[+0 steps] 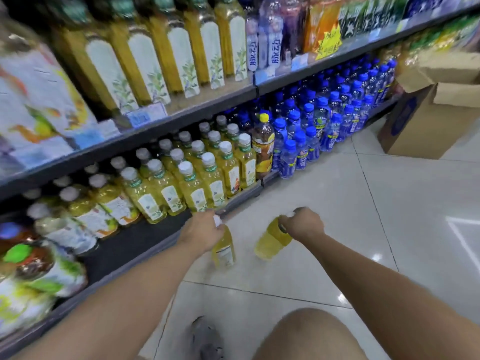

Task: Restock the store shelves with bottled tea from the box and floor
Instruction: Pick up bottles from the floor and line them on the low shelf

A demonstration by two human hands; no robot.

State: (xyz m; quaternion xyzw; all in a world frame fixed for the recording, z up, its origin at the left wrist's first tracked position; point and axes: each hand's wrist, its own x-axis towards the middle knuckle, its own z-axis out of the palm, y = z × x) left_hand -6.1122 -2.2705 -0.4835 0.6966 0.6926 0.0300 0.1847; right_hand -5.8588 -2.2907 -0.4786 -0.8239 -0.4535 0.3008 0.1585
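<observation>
Two bottles of tea in hand, both low centre of frame, over the pale tiled floor (363,203).

Left bottle (224,249): clear plastic, yellow liquid, white label on the lower body, white cap just showing. Stands near upright. Left hand (205,233) wraps the neck and cap from above, fingers closed round it; the body hangs below the fist.

Right bottle (271,241): same yellow tea, label not visible, tilted with its base toward lower left. Right hand (302,223) grips the neck at the upper right end, fingers closed, cap mostly hidden in the fist.

Both bottles just in front of the bottom shelf (130,245), which has a bare dark patch at centre left. Matching white-capped tea bottles (192,183) fill the shelf behind. Open cardboard box (426,113) at right edge, well apart.
</observation>
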